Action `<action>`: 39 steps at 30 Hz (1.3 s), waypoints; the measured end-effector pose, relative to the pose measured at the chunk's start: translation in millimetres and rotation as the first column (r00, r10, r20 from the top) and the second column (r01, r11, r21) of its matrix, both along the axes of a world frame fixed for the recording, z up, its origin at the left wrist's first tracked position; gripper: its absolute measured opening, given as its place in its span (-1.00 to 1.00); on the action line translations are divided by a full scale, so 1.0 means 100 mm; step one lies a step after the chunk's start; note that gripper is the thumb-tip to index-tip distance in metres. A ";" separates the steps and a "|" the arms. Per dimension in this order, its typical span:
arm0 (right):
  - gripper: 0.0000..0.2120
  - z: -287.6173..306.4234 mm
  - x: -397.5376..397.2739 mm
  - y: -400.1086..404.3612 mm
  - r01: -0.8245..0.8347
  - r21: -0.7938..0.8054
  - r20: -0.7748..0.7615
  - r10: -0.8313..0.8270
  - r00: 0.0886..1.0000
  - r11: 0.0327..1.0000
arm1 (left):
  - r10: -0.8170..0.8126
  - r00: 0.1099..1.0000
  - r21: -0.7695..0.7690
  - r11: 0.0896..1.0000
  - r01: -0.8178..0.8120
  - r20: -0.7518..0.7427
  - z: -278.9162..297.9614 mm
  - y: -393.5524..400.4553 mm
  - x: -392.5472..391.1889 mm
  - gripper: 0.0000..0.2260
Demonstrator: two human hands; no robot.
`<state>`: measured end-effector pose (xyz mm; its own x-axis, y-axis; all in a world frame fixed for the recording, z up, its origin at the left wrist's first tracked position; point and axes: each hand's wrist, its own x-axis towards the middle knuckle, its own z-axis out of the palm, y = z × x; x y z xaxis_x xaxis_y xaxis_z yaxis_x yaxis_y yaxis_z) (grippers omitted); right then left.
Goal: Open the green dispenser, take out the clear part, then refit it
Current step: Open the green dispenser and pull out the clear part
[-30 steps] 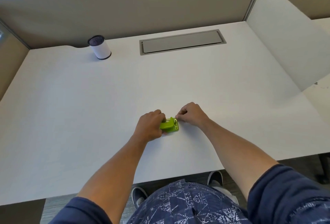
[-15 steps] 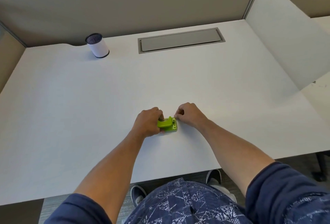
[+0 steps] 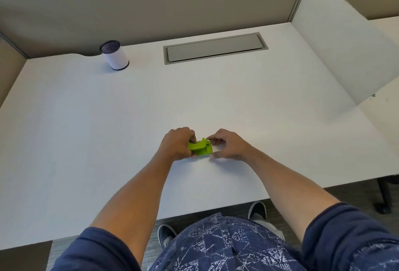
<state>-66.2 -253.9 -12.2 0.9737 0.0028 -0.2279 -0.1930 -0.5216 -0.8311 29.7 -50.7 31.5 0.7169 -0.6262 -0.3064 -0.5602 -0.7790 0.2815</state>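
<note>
A small green dispenser (image 3: 200,147) lies on the white desk (image 3: 86,119), near its front edge and in the middle. My left hand (image 3: 177,144) grips its left end, fingers curled over the top. My right hand (image 3: 228,144) is at its right end, with the forefinger and thumb tips pinched at the upper right corner and the thumb low beside the base. A rounded green lid part stands slightly raised on top. No clear part shows from here; the inside is hidden.
A white cylindrical cup (image 3: 114,55) with a dark top stands at the back left. A grey cable hatch (image 3: 216,47) is set into the desk at the back. Partition walls (image 3: 151,5) close the back, and a white divider (image 3: 336,39) stands on the right.
My right hand has opened out a little and its thumb has dropped beside the dispenser's base. The green top now looks slightly lifted. My left hand keeps its hold.
</note>
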 end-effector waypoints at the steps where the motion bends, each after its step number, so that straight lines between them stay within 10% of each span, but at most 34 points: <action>1: -0.42 0.00 0.00 0.00 0.005 0.002 0.007 -0.005 1.000 1.000 | 0.002 1.000 0.000 1.000 -0.002 0.002 0.00 0.00 -0.01 -0.59; 23: -0.43 0.06 0.07 0.06 -0.096 -0.197 0.020 0.102 0.995 0.976 | -0.009 0.998 -0.036 0.999 0.007 -0.066 0.10 0.01 0.05 -0.58; 28: -0.18 0.07 0.05 0.07 -0.104 -0.171 0.033 0.112 0.993 0.980 | -0.040 0.997 -0.023 0.999 0.039 -0.059 0.15 -0.03 0.10 -0.58; 39: -0.75 0.29 0.21 0.11 0.149 -0.136 0.231 -0.115 0.966 0.979 | -0.065 0.998 -0.114 0.992 0.063 -0.014 0.30 -0.27 0.26 -0.62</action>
